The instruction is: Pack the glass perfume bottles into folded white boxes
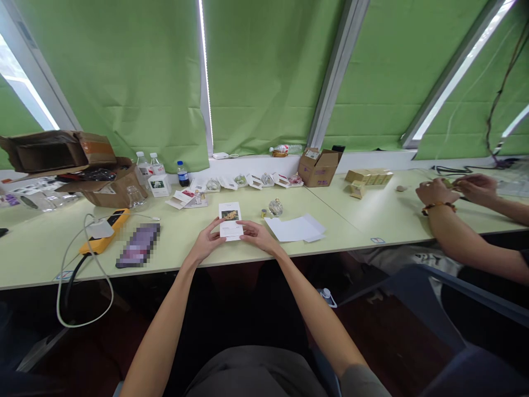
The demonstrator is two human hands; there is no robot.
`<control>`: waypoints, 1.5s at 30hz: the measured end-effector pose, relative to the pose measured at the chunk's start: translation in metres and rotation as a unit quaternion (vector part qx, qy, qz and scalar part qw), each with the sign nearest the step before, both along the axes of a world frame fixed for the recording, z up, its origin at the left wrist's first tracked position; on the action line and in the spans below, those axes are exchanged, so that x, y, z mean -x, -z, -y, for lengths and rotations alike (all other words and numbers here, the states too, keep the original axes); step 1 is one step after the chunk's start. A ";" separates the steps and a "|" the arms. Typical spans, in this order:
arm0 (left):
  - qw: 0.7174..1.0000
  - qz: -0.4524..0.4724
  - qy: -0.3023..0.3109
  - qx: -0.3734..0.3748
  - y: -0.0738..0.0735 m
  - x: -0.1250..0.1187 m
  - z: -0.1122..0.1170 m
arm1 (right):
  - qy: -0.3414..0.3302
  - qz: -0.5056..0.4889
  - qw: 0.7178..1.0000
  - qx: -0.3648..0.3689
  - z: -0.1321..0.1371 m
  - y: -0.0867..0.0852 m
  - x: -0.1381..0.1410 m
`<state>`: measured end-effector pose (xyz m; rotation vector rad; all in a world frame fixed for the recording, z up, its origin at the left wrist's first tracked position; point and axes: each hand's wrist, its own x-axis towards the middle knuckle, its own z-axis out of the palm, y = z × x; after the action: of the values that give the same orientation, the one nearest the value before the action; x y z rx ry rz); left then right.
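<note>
A flat white box blank with a small flower picture (230,216) lies on the pale green table (173,242) in front of me. My left hand (205,242) pinches its near left edge and my right hand (257,235) pinches its near right edge. Just beyond it stand a small glass bottle (275,207) and a little gold cap (263,213). A stack of white paper sheets (296,227) lies to the right of my right hand.
A yellow power strip with a white plug (104,229) and a dark phone (138,246) lie at left. Cardboard boxes (74,157), water bottles (149,164) and several open white cartons (248,181) line the back. A co-worker's hands (454,190) work at right.
</note>
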<state>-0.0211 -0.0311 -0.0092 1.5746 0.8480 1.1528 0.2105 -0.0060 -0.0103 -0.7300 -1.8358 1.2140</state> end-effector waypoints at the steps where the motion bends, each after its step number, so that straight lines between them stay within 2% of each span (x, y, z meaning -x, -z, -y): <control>1: 1.000 -0.002 -0.001 0.001 0.000 0.000 0.000 | -0.001 0.001 1.000 -0.001 0.000 0.000 0.000; 8: 1.000 0.001 -0.002 0.000 0.003 0.000 -0.001 | -0.002 0.003 1.000 -0.004 0.000 0.000 0.000; 30: 1.000 0.003 -0.018 0.014 -0.001 -0.001 0.002 | -0.005 0.011 1.000 0.004 0.001 0.000 0.000; 45: 1.000 0.005 0.001 0.004 0.000 -0.001 0.002 | -0.011 0.001 1.000 0.004 -0.001 0.002 0.000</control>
<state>-0.0205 -0.0330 -0.0089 1.5612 0.8431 1.1526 0.2101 -0.0052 -0.0124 -0.7173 -1.8465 1.2362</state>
